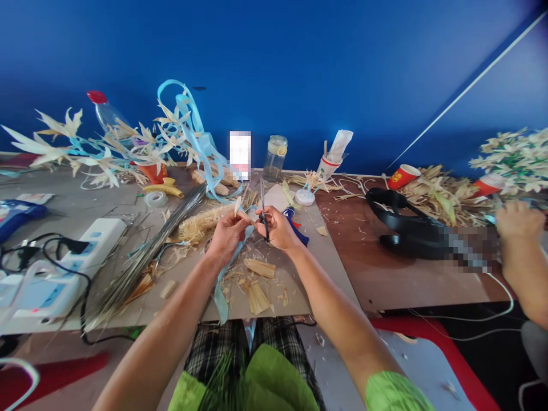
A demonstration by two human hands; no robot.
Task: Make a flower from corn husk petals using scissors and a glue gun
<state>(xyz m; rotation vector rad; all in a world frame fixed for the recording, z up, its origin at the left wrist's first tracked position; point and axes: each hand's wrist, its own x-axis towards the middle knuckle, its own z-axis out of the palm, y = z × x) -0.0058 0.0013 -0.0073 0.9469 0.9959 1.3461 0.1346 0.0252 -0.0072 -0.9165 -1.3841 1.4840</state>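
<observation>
My left hand (229, 233) is closed, its fingers pinching a small pale piece of corn husk (238, 209) near the table's middle. Close by on the right, my right hand (276, 228) is wrapped round dark scissors (262, 200), whose blades point up and away. The fingertips of the two hands nearly meet, and a thin strip of husk shows between them. A light blue ribbon (221, 297) hangs down below my left hand. Husk scraps (259, 268) lie on the brown board under my hands.
Grey wires (149, 251) and a white power strip (96, 245) lie left. Behind stand a glass jar (275, 160), a white cup (327, 166) and husk flowers (111, 145). A black headset-like object (398, 242) lies right, near another person's hand (520, 222).
</observation>
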